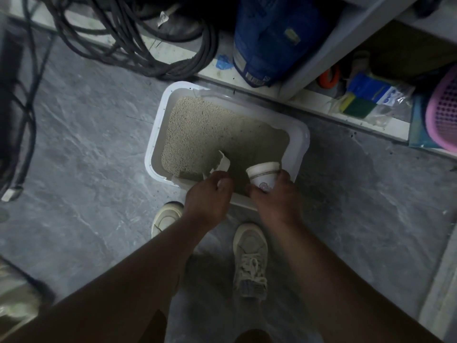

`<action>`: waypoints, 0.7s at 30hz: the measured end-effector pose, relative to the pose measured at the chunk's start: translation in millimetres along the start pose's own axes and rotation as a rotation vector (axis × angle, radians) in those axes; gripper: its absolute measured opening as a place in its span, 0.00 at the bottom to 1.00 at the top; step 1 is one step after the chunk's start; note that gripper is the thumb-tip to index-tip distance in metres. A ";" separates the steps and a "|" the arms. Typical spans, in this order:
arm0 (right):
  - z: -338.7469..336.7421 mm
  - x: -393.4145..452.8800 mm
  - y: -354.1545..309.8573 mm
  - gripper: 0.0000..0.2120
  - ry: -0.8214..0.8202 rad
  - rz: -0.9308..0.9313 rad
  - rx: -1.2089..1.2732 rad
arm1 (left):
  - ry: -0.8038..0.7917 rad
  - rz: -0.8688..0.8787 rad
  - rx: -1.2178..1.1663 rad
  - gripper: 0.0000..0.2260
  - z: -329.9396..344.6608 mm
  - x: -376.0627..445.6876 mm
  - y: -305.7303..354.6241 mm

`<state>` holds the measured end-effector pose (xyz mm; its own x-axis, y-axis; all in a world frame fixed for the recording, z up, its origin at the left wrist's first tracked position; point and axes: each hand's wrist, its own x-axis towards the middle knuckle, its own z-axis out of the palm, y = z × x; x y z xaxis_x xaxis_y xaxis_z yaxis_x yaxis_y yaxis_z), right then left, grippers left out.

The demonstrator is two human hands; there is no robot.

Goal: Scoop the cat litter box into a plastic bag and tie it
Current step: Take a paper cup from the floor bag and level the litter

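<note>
A white litter box [158, 125] sits on the grey floor, filled with beige litter [205, 125]. Over its near edge my left hand [207, 194] grips a white scoop-like piece [223, 162] whose tip is dug into the litter. To its right, my right hand [277, 194] holds a white paper cup [263, 175] tilted on its side, with the mouth facing left towards the scoop. No plastic bag shows near the box.
A blue sack [269, 38] stands behind the box on a low ledge. Thick black cables [128, 40] coil at the back left. Sponges [358, 102] and a pink basket [442, 112] lie under a shelf on the right. My two shoes [249, 258] stand just before the box.
</note>
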<state>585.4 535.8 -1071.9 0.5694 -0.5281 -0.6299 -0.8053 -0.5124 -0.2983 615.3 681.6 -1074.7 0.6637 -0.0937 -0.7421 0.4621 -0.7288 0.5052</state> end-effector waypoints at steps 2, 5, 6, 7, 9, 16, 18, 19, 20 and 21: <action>-5.3 -2.4 0.4 0.39 -0.003 0.019 0.044 | -0.004 0.012 -0.054 0.14 -0.9 -3.8 6.6; -13.9 2.0 -0.2 0.37 0.003 0.004 0.026 | -0.019 0.036 -0.075 0.12 5.9 -1.1 11.1; -16.7 4.6 -1.0 0.36 0.005 -0.005 0.016 | -0.026 0.037 -0.078 0.12 8.4 0.2 12.9; -18.5 7.1 -1.9 0.36 0.009 -0.012 0.012 | -0.033 0.043 -0.081 0.12 10.3 1.4 16.0; -20.9 11.1 -3.5 0.36 0.032 -0.036 0.005 | -0.033 0.063 -0.094 0.13 14.7 2.6 22.9; -27.2 18.3 3.5 0.36 0.066 -0.096 -0.085 | 0.007 0.197 0.149 0.21 29.7 9.9 21.1; -28.9 18.5 6.5 0.36 0.060 -0.101 -0.084 | -0.007 0.252 0.398 0.29 31.3 10.2 16.7; -29.1 18.8 8.5 0.36 0.053 -0.100 -0.078 | -0.006 0.277 0.518 0.31 32.4 9.5 14.5; -29.3 19.0 10.8 0.36 0.050 -0.098 -0.075 | -0.006 0.300 0.598 0.32 33.2 8.6 11.8; -30.1 18.6 12.4 0.37 0.055 -0.099 -0.079 | -0.009 0.315 0.642 0.33 33.6 8.0 9.2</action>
<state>591.0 499.2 -1065.7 0.6555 -0.5073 -0.5593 -0.7302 -0.6146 -0.2983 605.0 651.4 -1090.8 0.7024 -0.3694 -0.6084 -0.1902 -0.9211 0.3397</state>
